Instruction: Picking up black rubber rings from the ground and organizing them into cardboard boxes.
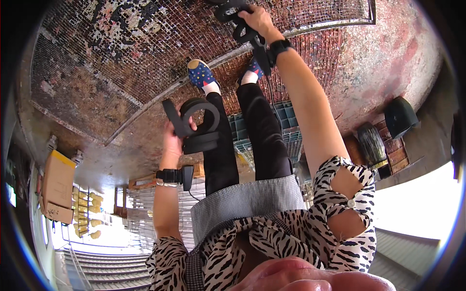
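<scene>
Left hand (pixel 171 140) around black rings (pixel 198 127) (stacked)

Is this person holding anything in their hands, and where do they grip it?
Yes. The left hand grips a stack of black ring-shaped parts at its side. The right hand holds black looped parts, exact grip unclear.

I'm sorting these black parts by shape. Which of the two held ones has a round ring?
The black part in the left hand: the ring-shaped part by the knee. The right hand holds a dark chunky part showing no clear ring.
</scene>
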A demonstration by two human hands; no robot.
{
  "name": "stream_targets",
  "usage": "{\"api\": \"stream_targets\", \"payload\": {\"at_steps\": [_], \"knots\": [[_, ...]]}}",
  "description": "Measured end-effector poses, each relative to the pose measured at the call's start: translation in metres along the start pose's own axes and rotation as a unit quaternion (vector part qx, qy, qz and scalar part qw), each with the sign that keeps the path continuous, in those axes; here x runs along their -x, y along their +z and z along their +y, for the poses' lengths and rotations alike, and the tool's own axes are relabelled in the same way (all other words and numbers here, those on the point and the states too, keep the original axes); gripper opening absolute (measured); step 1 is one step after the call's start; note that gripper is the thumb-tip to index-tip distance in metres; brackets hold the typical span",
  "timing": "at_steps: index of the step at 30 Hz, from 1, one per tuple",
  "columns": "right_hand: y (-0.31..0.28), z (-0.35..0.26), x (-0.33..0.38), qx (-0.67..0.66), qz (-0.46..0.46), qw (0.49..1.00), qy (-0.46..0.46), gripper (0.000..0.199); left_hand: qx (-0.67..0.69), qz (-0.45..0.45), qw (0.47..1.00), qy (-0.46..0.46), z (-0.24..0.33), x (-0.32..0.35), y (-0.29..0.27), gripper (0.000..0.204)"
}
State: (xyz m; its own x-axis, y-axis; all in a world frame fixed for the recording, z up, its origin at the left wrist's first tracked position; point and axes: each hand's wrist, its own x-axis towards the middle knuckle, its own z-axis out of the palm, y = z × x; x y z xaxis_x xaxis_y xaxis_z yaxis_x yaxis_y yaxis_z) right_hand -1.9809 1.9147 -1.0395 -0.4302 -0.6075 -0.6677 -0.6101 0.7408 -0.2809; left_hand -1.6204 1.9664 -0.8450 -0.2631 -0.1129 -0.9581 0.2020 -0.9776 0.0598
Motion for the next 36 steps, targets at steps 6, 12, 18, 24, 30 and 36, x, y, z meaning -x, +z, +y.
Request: {"api": "stream_targets", "payload": {"at_steps": [6,12,18,24,30,36], "knots": [[-0.035,-0.053,0.135,-0.069,-0.218,0.958,-0.171,0.039,-0.091,-0.089,0.988,0.091,0.021,0.02,0.052,0.079],[-0.061,-0.091,0.204,-0.037,-0.289,0.947,-0.135,0.038,-0.222,-0.213,0.951,-0.028,0.03,0.046,0.072,0.07],[-0.099,-0.105,0.188,-0.163,-0.248,0.924,-0.241,0.036,-0.163,-0.202,0.965,-0.029,0.063,0.08,0.097,0.043],[-0.176,-0.154,0.165,-0.492,-0.176,0.83,-0.195,0.019,-0.025,-0.139,0.983,0.115,0.123,0.08,0.103,0.033],[-0.194,-0.194,0.14,-0.334,-0.224,0.875,-0.27,0.025,-0.072,-0.257,0.962,0.058,0.166,0.062,0.115,0.058],[-0.18,-0.239,0.102,-0.188,-0.131,0.918,-0.325,0.028,-0.081,-0.302,0.95,-0.004,0.234,0.038,0.106,0.052]]}}
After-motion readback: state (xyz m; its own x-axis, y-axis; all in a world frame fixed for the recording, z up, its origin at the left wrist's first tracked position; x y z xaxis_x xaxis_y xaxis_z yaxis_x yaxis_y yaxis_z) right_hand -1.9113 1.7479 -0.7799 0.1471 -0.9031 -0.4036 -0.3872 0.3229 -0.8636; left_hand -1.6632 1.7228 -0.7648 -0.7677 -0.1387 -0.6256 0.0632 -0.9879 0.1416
